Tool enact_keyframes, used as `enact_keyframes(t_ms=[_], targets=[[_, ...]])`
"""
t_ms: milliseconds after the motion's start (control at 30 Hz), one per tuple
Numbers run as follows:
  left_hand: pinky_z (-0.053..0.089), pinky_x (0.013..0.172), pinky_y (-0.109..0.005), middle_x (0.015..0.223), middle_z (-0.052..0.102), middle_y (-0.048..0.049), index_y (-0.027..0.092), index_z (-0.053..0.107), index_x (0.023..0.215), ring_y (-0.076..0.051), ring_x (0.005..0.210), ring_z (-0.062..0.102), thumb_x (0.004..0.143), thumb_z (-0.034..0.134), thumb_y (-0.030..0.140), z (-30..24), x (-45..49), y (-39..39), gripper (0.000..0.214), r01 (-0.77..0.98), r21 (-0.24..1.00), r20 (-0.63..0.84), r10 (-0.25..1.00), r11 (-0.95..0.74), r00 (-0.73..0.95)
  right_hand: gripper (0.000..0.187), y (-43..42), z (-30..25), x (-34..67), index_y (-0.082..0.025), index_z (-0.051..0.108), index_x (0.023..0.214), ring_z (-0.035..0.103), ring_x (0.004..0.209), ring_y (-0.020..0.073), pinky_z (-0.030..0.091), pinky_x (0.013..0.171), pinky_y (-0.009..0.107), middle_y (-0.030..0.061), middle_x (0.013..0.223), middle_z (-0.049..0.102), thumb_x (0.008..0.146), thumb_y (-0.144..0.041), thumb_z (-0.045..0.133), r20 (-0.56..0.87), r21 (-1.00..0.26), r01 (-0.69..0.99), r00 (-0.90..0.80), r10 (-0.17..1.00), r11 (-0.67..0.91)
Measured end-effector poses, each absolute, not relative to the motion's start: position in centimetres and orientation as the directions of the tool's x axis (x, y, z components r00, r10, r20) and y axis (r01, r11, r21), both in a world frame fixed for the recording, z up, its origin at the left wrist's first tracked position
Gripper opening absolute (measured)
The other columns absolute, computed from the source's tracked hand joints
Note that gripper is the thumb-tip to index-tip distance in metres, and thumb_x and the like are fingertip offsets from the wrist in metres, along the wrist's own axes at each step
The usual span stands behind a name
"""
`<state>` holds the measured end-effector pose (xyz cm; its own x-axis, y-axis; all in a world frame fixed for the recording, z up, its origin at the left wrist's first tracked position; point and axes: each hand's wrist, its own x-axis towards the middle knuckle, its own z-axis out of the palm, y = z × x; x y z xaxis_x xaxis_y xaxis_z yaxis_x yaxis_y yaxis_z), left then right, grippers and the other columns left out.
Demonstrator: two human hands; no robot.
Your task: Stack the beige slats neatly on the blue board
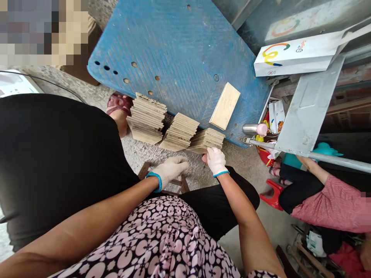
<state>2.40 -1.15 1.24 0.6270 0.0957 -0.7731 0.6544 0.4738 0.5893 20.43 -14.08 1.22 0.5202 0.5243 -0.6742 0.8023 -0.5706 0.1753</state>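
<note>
Three stacks of thin wooden boards sit on the near edge of a tilted blue board (179, 50): a left stack (147, 119), a middle stack (179, 132) and a right stack (206, 140). My right hand (216, 161), in a white glove, touches the underside of the right stack, its fingers curled there. My gloved left hand (169, 170) hovers just below the middle stack with its fingers extended and nothing in it. A single wooden piece (225, 105) lies flat on the blue board above the right stack.
A white printed box (292, 58) and a grey metal sheet (307, 112) lie at the right. Another person in a pink shirt (333, 204) sits low at the right beside a red stool (271, 197). A small wooden stool (176, 184) stands under my hands.
</note>
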Motion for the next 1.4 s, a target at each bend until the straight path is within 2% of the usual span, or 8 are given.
enact_keyframes(t_ms=[167,367,500,733,933,1067,1200,1400], targets=[[0.04,0.051,-0.023,0.059,0.059,0.0026,0.019,0.068,0.085,-0.014,0.055,0.054,0.066,0.057,0.039,0.8,2.5,-1.6,0.03,0.675,0.632,-0.757,0.119,0.381,0.642,0.038,-14.6,1.2,19.5,-0.02,0.058,0.128,0.055,0.101,0.0262,0.043,0.083,0.037,0.0147,0.118,0.058,0.094,-0.025,0.04,-0.658,0.187,0.78,0.551,0.513,-0.597],[0.04,0.051,-0.023,0.065,0.062,0.0018,0.019,0.069,0.094,-0.014,0.058,0.053,0.069,0.054,0.039,1.2,2.5,-1.8,0.035,0.703,0.643,-0.758,0.118,0.304,0.642,0.026,-15.3,1.0,18.8,-0.022,0.065,0.108,0.056,0.1,0.0259,0.043,0.084,0.036,0.011,0.108,0.061,0.093,-0.029,0.044,-0.631,0.149,0.758,0.567,0.53,-0.634],[0.038,0.05,-0.023,0.064,0.061,0.0014,0.019,0.07,0.089,-0.014,0.058,0.052,0.07,0.055,0.038,1.5,2.3,-1.7,0.031,0.69,0.676,-0.733,0.14,0.259,0.666,0.03,-15.8,0.9,18.2,-0.023,0.061,0.115,0.056,0.103,0.0249,0.044,0.082,0.033,0.0101,0.115,0.059,0.088,-0.037,0.055,-0.651,0.129,0.67,0.614,0.448,-0.731],[0.042,0.054,-0.023,0.069,0.066,0.0,0.019,0.072,0.095,-0.015,0.062,0.056,0.073,0.053,0.039,1.2,2.1,-1.2,0.036,0.701,0.689,-0.725,0.154,0.184,0.671,0.029,-15.8,0.2,17.6,-0.026,0.062,0.116,0.058,0.1,0.0245,0.042,0.079,0.032,0.0093,0.115,0.06,0.095,-0.035,0.046,-0.79,0.076,0.798,0.414,0.452,-0.598],[0.048,0.085,-0.026,0.108,0.072,-0.0041,0.021,0.07,0.11,-0.022,0.1,0.065,0.079,0.049,0.04,1.0,2.4,0.2,0.042,0.689,0.723,-0.668,0.203,-0.051,0.716,0.026,-15.1,2.2,20.9,-0.02,0.066,0.102,0.06,0.093,0.0213,0.038,0.072,0.028,0.0091,0.105,0.065,0.095,-0.035,0.046,-0.779,0.052,0.794,0.411,0.473,-0.606],[0.037,0.107,-0.03,0.136,0.06,-0.0078,0.02,0.058,0.134,-0.025,0.125,0.054,0.082,0.05,0.042,1.5,2.5,0.8,0.057,0.68,0.715,-0.629,0.277,-0.161,0.726,0.022,-14.8,5.1,23.7,-0.018,0.065,0.08,0.055,0.077,0.0158,0.034,0.065,0.024,0.0021,0.082,0.065,0.087,-0.038,0.056,-0.777,-0.141,0.754,0.318,0.544,-0.642],[0.04,0.103,-0.031,0.133,0.062,-0.0077,0.021,0.061,0.131,-0.028,0.122,0.056,0.075,0.061,0.048,2.6,2.5,0.8,0.062,0.588,0.809,-0.566,0.252,-0.013,0.785,0.023,-13.4,8.2,25.2,-0.016,0.062,0.072,0.047,0.067,0.0124,0.033,0.061,0.023,-0.0028,0.069,0.057,0.077,-0.038,0.061,-0.763,-0.382,0.592,0.231,0.604,-0.71],[0.048,0.071,-0.025,0.084,0.073,-0.0009,0.023,0.073,0.094,-0.022,0.085,0.064,0.063,0.068,0.041,3.1,2.7,0.7,0.036,0.535,0.776,-0.604,0.148,0.334,0.783,0.027,-9.2,11.4,25.6,-0.015,0.058,0.07,0.039,0.061,0.0098,0.031,0.057,0.022,-0.0053,0.062,0.046,0.073,-0.041,0.061,-0.776,-0.521,0.452,0.101,0.622,-0.724]])
